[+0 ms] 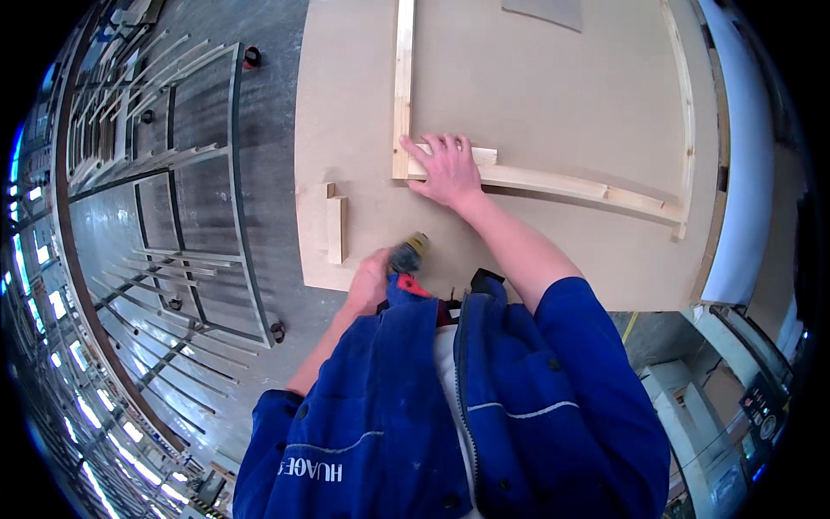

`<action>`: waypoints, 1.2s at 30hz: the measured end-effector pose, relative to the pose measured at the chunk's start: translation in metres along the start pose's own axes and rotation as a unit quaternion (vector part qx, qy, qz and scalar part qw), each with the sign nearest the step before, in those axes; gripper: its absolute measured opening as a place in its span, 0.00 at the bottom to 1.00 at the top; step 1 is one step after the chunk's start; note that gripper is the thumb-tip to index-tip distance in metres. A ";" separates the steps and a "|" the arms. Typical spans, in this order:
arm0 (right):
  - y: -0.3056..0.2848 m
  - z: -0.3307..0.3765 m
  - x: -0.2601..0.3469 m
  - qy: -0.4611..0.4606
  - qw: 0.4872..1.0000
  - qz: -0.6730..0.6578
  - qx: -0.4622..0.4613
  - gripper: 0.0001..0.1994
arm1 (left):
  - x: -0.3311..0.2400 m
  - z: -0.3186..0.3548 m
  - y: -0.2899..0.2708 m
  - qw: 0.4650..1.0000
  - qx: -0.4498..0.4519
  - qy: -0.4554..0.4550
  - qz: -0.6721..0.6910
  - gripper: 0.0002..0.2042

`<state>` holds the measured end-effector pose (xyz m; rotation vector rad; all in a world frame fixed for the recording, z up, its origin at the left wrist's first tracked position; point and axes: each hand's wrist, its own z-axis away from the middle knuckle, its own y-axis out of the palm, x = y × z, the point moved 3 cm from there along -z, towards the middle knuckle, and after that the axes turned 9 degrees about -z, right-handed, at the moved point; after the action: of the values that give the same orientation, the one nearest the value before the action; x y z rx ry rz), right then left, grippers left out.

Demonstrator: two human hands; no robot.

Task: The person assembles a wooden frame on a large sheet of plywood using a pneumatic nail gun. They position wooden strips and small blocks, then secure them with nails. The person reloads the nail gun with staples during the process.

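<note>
Wood frame [404, 78], 1 pc., prob. light, stiff.
We're clasping its near rail [545, 180] w/ R hand [447, 170], gripping yellow-black tool [410, 253] w/ L hand [370, 278]; best hold: nr. corner.

Bare wood on matt board, blue cloth close by.
We log the frame [403, 86] as pale raw timber, knots showing, planed smooth and unvarnished — the loose block [337, 230] looks the same. Beneath, a tan board [346, 112], smooth and matt. We read the power tool [406, 253] as hard-cased. Jacket [363, 398]: matt woven cloth. Rack [234, 173]: grey metal — floor [275, 164] smooth, faintly shiny.
</note>
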<state>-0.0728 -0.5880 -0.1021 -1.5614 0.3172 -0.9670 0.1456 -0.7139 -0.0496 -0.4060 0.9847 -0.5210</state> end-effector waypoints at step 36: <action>-0.001 -0.002 -0.006 -0.012 1.000 0.004 -0.003 0.46 | -0.050 -0.091 -0.033 0.981 -0.186 -0.025 -0.054 0.15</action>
<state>-0.0781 -0.5852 -0.1037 -1.5758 0.3099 -0.9411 0.0367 -0.7193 -0.0436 -0.8072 1.0157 -0.4217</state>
